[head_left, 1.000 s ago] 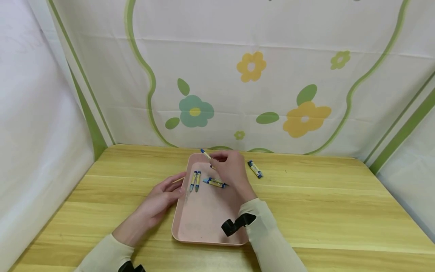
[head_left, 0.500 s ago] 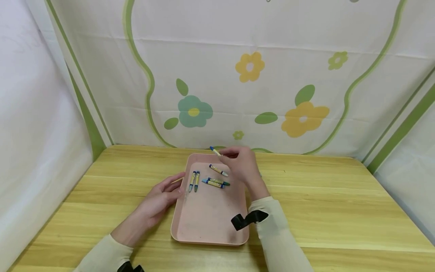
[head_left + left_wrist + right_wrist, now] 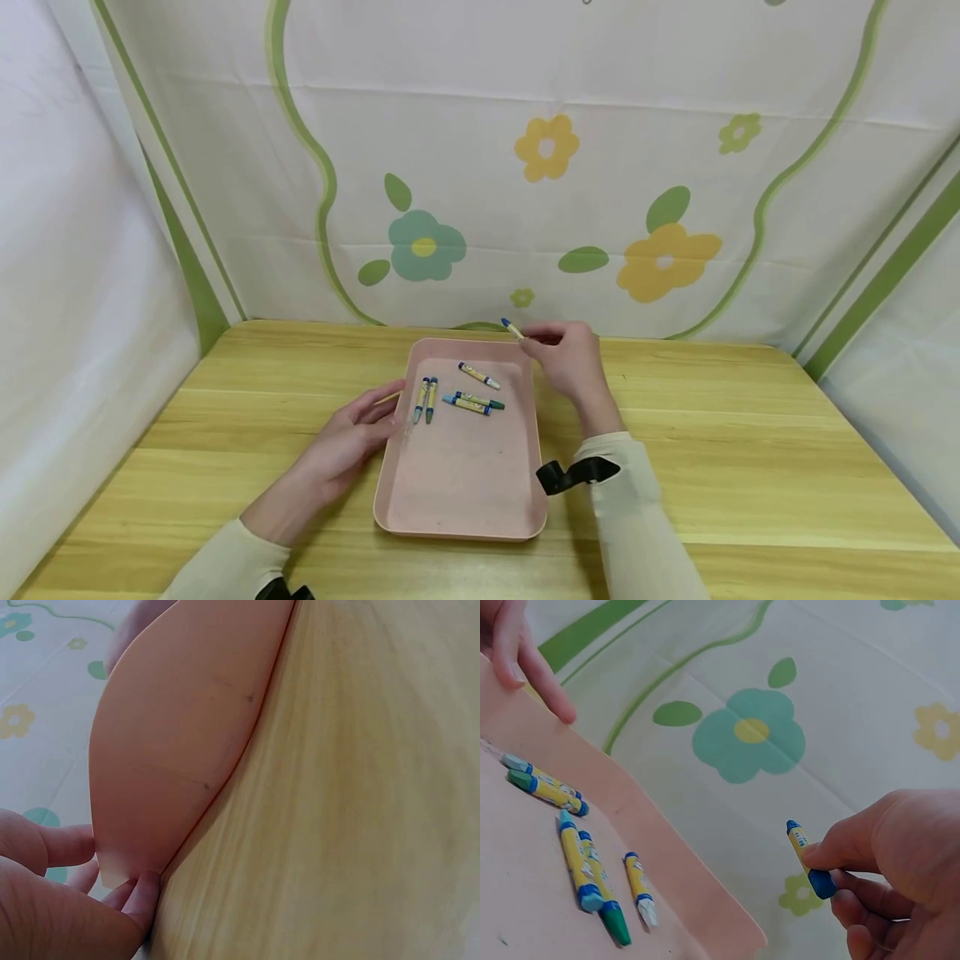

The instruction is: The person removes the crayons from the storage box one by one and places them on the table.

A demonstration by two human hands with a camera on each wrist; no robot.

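Observation:
My left hand [image 3: 341, 446] touches the left side of a pink tray [image 3: 465, 492], its fingers reaching along the outer wall. The left wrist view has the fingertips [image 3: 75, 846] against that wall near a corner. Beyond the tray's far right corner, my right hand [image 3: 573, 362] pinches a crayon [image 3: 799, 840] between thumb and fingers; this crayon has a yellow wrapper and blue ends. Inside the tray, two crayons [image 3: 431, 400] lie side by side at the left. Two more crayons [image 3: 577, 862], light blue and green, lie together mid-tray, with a white-tipped crayon [image 3: 478, 376] behind them.
The tray stands on a wooden table [image 3: 735, 467]. A white cloth backdrop [image 3: 480, 167] printed with flowers rises along the table's far edge, and more white cloth [image 3: 97, 292] hangs at the left side.
My right hand has let go of the white-tipped crayon in the tray and moved right, past the tray's edge, keeping the blue-ended crayon. The crayons right of the tray are now hidden. Left hand unmoved.

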